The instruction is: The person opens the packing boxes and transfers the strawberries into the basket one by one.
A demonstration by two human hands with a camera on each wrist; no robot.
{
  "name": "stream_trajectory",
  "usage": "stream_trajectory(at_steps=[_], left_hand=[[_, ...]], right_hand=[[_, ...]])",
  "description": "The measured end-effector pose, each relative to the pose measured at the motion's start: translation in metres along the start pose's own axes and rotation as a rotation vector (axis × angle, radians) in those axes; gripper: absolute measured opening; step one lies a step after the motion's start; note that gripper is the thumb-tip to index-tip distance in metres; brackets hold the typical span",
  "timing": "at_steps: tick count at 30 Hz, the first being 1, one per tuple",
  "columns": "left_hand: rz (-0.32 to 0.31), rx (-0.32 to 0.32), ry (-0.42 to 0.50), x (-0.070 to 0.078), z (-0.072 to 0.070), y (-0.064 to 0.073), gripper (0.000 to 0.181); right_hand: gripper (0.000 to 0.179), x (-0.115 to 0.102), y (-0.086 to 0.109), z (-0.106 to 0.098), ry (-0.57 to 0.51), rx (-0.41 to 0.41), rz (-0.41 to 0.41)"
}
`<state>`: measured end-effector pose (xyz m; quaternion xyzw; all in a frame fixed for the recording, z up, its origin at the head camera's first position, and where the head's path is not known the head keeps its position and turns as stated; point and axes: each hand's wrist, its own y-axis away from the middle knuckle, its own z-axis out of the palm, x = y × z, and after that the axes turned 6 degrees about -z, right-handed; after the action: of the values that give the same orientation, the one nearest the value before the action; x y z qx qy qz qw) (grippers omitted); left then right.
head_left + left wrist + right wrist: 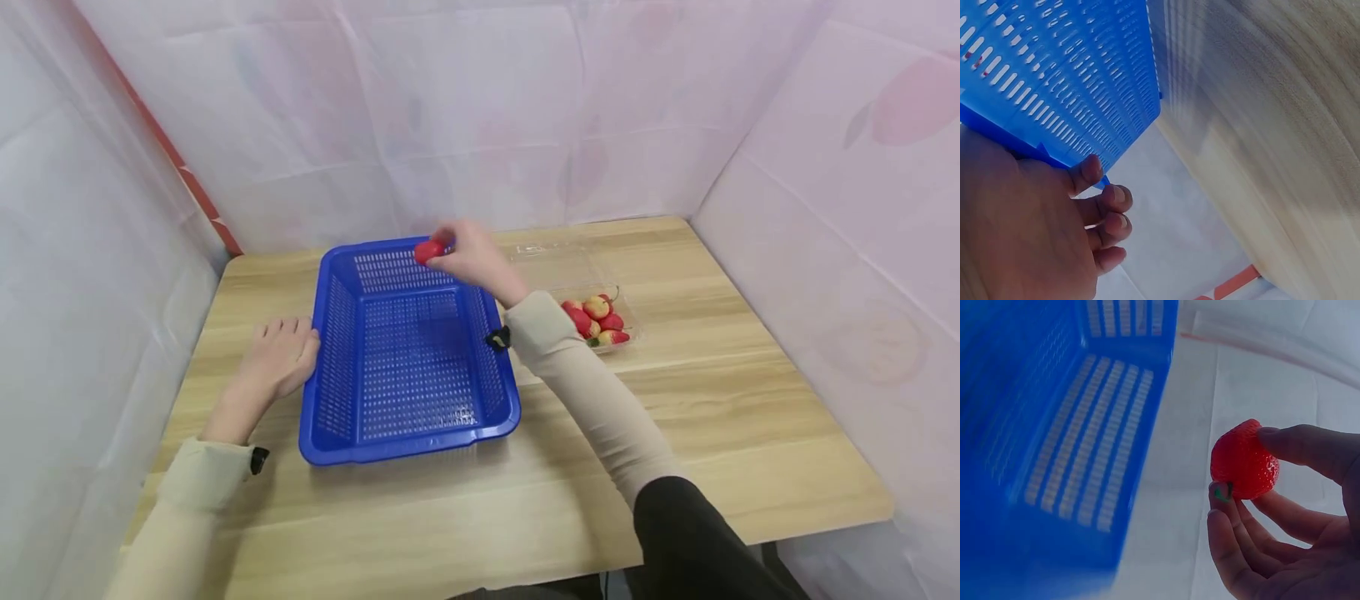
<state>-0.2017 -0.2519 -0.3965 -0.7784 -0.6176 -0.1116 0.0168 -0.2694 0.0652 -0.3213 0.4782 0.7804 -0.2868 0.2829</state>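
My right hand (474, 257) pinches a red strawberry (1244, 461) between thumb and fingertips. A bit of green shows at the strawberry's lower edge in the right wrist view. In the head view, hand and fruit are over the far right part of a blue plastic basket (412, 446) with slotted walls. My left hand (279, 357) holds the basket's left rim. The left wrist view shows its fingers (1115, 197) half curled at that rim, with the thumb hidden. Inside the basket, only the bare mesh floor is visible.
Right of the basket, a clear plastic box (636, 331) holds several small red and yellow fruits (596, 308), its lid (558, 265) folded back. All stands on a wooden table (720, 400), with pale printed curtains (480, 108) behind and at both sides.
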Motion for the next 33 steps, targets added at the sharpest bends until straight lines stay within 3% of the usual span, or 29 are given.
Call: stream_trajectory(at_steps=[3,7,14,21,28,33], left_hand=[[-0.019,0.004,-0.008,0.000,0.000,0.000,0.052],[-0.027,-0.009,-0.004,0.002,0.003,0.003,0.052],[-0.012,0.020,-0.005,0.005,0.007,0.006,0.043],[-0.017,0.008,-0.001,0.001,0.005,0.007,0.047],[-0.007,-0.024,0.018,-0.001,0.005,0.011,0.047],[-0.005,-0.023,0.037,0.000,0.005,0.010,0.048]], right_hand=[[0.029,-0.007,-0.016,0.020,0.032,-0.038,-0.018],[0.031,-0.008,-0.029,0.048,0.025,-0.091,0.017],[0.031,0.004,-0.037,0.088,0.028,-0.130,-0.005],[0.030,0.015,-0.044,0.125,0.126,-0.162,-0.059],[0.022,0.024,-0.039,0.143,0.239,-0.302,-0.037],[0.024,0.027,-0.036,0.143,0.243,-0.307,-0.012]])
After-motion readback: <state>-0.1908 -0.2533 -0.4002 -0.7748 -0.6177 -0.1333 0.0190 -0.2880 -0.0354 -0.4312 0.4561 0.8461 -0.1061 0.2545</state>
